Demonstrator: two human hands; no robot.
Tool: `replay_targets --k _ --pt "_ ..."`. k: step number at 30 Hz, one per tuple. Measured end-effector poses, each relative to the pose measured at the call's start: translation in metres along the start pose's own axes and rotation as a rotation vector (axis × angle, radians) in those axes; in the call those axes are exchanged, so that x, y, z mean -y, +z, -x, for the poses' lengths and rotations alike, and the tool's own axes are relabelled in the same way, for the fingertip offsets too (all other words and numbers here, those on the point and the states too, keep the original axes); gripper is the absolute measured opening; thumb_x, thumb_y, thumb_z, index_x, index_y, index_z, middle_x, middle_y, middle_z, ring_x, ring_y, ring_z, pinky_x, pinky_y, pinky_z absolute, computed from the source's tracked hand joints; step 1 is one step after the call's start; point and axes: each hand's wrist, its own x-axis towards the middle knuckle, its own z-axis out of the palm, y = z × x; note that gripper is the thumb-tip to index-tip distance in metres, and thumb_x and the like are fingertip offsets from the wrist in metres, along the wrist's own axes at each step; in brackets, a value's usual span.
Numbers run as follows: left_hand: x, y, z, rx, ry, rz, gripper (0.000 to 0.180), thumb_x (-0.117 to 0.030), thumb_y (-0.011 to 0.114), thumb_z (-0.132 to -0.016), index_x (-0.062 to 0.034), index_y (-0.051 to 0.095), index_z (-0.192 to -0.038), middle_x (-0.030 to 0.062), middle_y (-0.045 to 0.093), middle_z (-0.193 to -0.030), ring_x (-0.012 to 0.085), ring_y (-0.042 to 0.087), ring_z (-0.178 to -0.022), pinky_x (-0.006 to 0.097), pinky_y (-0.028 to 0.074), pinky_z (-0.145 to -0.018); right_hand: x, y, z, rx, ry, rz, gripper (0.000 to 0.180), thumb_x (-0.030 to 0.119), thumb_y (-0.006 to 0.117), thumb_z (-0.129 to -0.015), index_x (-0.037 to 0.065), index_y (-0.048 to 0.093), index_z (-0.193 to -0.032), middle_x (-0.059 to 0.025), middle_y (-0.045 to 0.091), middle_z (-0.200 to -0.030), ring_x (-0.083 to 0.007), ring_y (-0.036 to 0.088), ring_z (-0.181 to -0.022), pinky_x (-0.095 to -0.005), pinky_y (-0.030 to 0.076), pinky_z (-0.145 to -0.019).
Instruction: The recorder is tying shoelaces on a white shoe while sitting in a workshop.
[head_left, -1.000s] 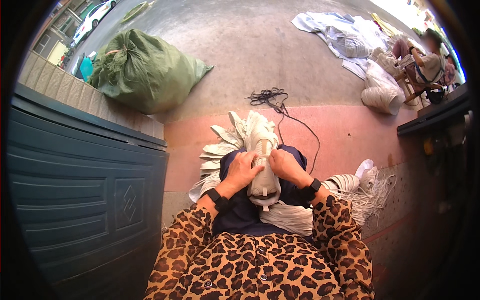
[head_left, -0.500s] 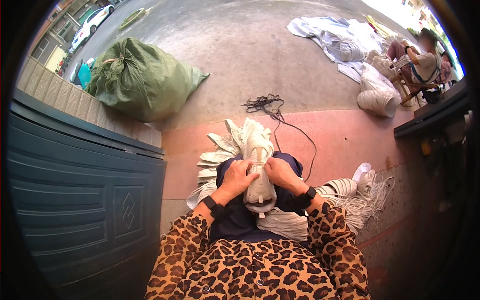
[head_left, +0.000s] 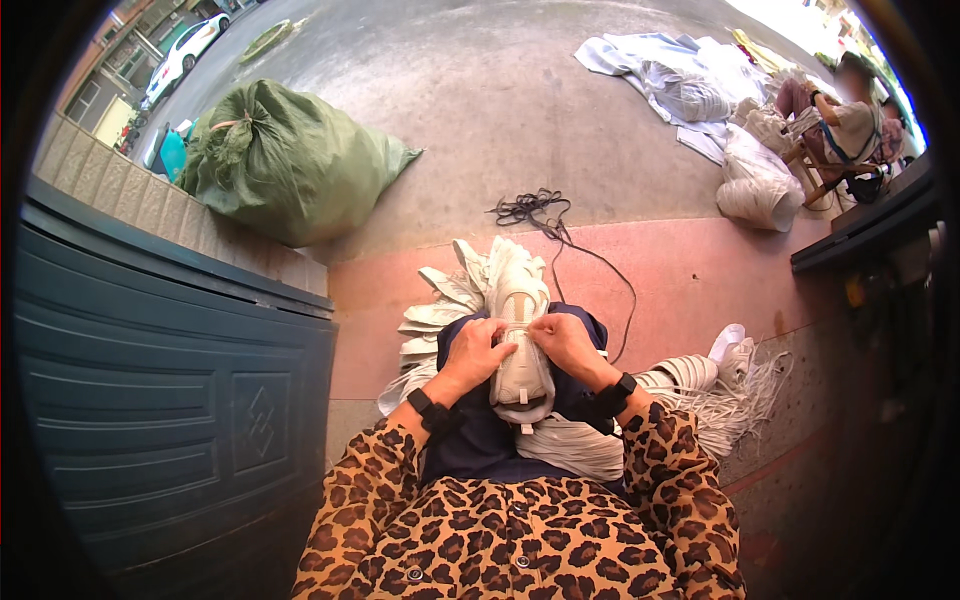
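A cream shoe upper (head_left: 521,376) rests across my lap, its heel with a pull loop toward me. A pale shoelace (head_left: 517,326) crosses it between my hands. My left hand (head_left: 477,352) grips the upper's left side, thumb laid over the tongue. My right hand (head_left: 562,338) is closed in a pinch at the right eyelet edge, on the lace; its fingertips partly hide the lace end. More cream shoe uppers (head_left: 440,315) are fanned out beyond and left of my knees. A stack of uppers (head_left: 565,447) lies on my lap, under the held one.
White laces (head_left: 742,400) and more uppers lie to my right. A tangled dark cord (head_left: 535,207) is on the floor ahead. A green sack (head_left: 290,165) stands left, beyond a blue-green door panel (head_left: 170,400). At far right a person (head_left: 850,125) sits near white bundles (head_left: 755,185).
My right fingers have shifted slightly inward over the eyelet edge, with the fingertips nearer the tongue. My left hand keeps its hold on the upper. The whole view has shifted a little.
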Motion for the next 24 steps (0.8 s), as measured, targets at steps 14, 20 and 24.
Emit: replay_targets --k 14,20,24 --pt "0.001 0.001 -0.004 -0.051 0.129 -0.112 0.018 -0.013 0.062 -0.076 -0.0013 0.062 -0.089 0.0135 0.062 -0.079 0.0294 0.058 -0.077 0.037 0.046 -0.067 0.005 0.022 -0.009 -0.146 0.006 -0.142 0.012 0.010 0.061 -0.075 0.000 0.061 -0.082 -0.0142 0.062 -0.069 -0.0225 0.061 -0.064 -0.0312 0.046 -0.060" --pt "-0.017 -0.003 -0.018 0.206 0.053 -0.445 0.016 -0.021 0.061 -0.076 -0.0093 0.061 -0.087 0.0131 0.059 -0.080 0.0319 0.056 -0.080 0.043 0.046 -0.067 -0.012 0.024 -0.006 -0.227 -0.172 0.095 0.016 0.009 0.055 -0.079 0.006 0.061 -0.094 -0.0202 0.061 -0.075 -0.0335 0.062 -0.072 -0.0375 0.048 -0.060" --pt "-0.004 -0.005 -0.022 0.214 0.063 -0.461 0.022 -0.021 0.066 -0.070 -0.0119 0.063 -0.090 0.0123 0.058 -0.084 0.0319 0.055 -0.085 0.041 0.046 -0.069 -0.017 0.036 -0.004 -0.173 -0.189 0.017 0.018 0.011 0.055 -0.081 0.007 0.058 -0.098 -0.0199 0.061 -0.078 -0.0354 0.061 -0.074 -0.0391 0.048 -0.062"
